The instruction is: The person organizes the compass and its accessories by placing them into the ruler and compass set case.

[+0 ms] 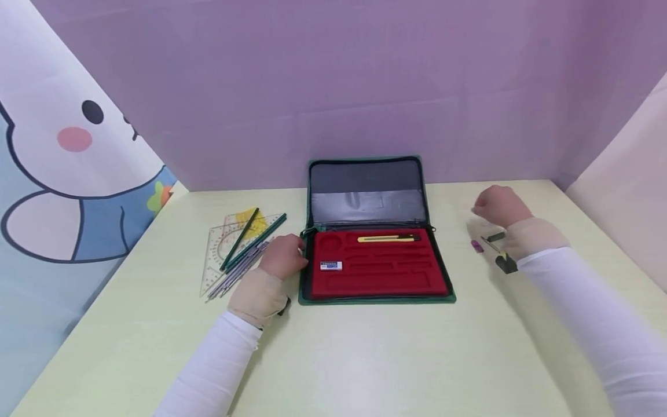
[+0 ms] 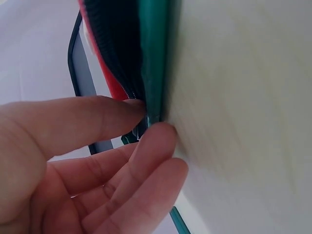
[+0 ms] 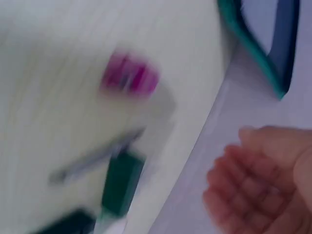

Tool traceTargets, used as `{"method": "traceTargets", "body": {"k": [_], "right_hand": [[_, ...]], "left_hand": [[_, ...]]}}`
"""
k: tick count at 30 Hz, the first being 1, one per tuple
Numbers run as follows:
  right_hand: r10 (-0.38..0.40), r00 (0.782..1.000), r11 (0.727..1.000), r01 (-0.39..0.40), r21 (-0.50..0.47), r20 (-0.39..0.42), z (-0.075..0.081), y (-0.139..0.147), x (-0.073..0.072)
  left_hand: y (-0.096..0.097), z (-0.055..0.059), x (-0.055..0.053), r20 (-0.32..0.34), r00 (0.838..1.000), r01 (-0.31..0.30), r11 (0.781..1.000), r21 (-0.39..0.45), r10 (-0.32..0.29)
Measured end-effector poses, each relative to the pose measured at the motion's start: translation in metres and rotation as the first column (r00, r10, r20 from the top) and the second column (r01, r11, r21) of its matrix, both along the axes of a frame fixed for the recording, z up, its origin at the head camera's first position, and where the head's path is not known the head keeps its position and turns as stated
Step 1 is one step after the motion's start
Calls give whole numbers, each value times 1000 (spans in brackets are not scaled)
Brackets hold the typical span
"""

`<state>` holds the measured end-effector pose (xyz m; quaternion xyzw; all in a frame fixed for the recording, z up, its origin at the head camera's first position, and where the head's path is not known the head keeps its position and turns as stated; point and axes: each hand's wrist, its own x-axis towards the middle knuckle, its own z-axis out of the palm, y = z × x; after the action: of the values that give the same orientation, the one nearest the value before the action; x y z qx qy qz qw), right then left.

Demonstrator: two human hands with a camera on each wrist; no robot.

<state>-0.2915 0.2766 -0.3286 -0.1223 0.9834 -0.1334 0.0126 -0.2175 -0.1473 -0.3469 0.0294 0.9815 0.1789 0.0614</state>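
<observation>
My left hand (image 1: 283,256) pinches the left edge of an open green zip case (image 1: 377,300), thumb on the inner side and fingers against the outer side in the left wrist view. A white-and-blue eraser (image 1: 331,266) and a yellow utility knife (image 1: 388,238) sit in its red moulded insert (image 1: 375,265). Off to the right, my right hand (image 1: 501,207) hovers with loosely curled fingers and nothing in them. Close to it lie a purple pencil sharpener (image 3: 129,75), a thin metal piece (image 3: 95,156) and a dark green block (image 3: 122,183), blurred in the right wrist view.
Left of the case are clear rulers (image 1: 213,249) with a protractor scale, dark green pencils (image 1: 271,229) and slim silvery tools (image 1: 237,275). A black object (image 1: 505,264) lies by the right wrist. A purple curtain (image 1: 365,87) stands behind the table.
</observation>
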Motion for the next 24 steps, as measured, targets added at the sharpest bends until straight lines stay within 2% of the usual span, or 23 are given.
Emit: {"method": "traceTargets", "body": {"k": [4, 7, 12, 19, 24], "right_hand": [[-161, 984, 986, 157, 50, 77, -1, 10, 3], [-212, 971, 976, 204, 78, 113, -5, 13, 5], [-211, 970, 976, 203, 77, 120, -9, 13, 5], [-204, 968, 978, 196, 69, 146, -11, 13, 5], [-192, 972, 981, 191, 24, 136, -13, 11, 3]], "left_hand": [[-1, 0, 0, 2, 1000, -8, 1000, -4, 8], [-2, 0, 0, 9, 1000, -13, 1000, -4, 13], [-1, -2, -1, 22, 1000, -22, 1000, 2, 22], [-2, -2, -1, 5, 1000, -7, 1000, 0, 7], [-2, -2, -2, 1, 1000, -8, 1000, -3, 8]]}}
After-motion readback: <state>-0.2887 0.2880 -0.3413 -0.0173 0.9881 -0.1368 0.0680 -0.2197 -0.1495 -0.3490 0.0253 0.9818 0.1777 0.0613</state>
